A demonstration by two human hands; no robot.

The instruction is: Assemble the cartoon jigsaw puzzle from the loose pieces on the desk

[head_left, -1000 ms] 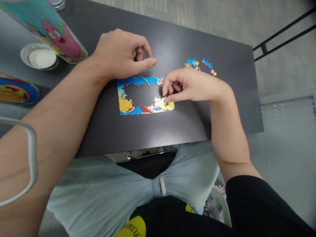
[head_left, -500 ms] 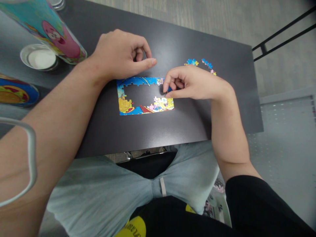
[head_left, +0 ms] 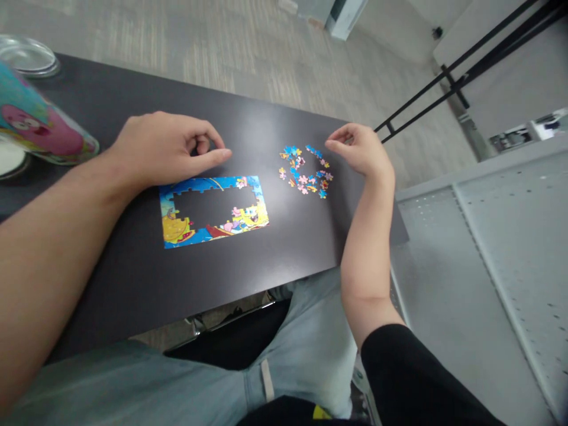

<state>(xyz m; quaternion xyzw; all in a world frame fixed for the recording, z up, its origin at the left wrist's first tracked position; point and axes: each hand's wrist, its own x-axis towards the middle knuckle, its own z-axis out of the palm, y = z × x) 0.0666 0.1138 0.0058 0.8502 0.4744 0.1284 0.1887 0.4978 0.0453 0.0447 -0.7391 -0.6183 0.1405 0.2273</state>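
A partly assembled jigsaw puzzle [head_left: 202, 235] lies flat on the dark table, its cartoon border joined around a bare middle. At its upper left edge rests my left hand [head_left: 164, 145], fingers loosely curled, with a gap between thumb and index finger and no piece in them. My right hand [head_left: 361, 151] is raised just right of the loose puzzle pieces [head_left: 304, 179], which form a rough ring. Its thumb and index fingertips come together; whether a piece is between them I cannot make out. The pieces show blue, pink and yellow.
A cartoon-printed canister [head_left: 48, 127] stands at the far left, with a clear round lid [head_left: 29, 56] behind it. My legs [head_left: 306, 337] are under the near edge of the table [head_left: 248, 266]. Black metal bars [head_left: 426, 97] and a grey perforated panel [head_left: 448, 248] stand to the right.
My right hand has left the puzzle's right edge and moved right, past the loose pieces, which now show fully. The view has shifted right; my left hand stays beside the puzzle.
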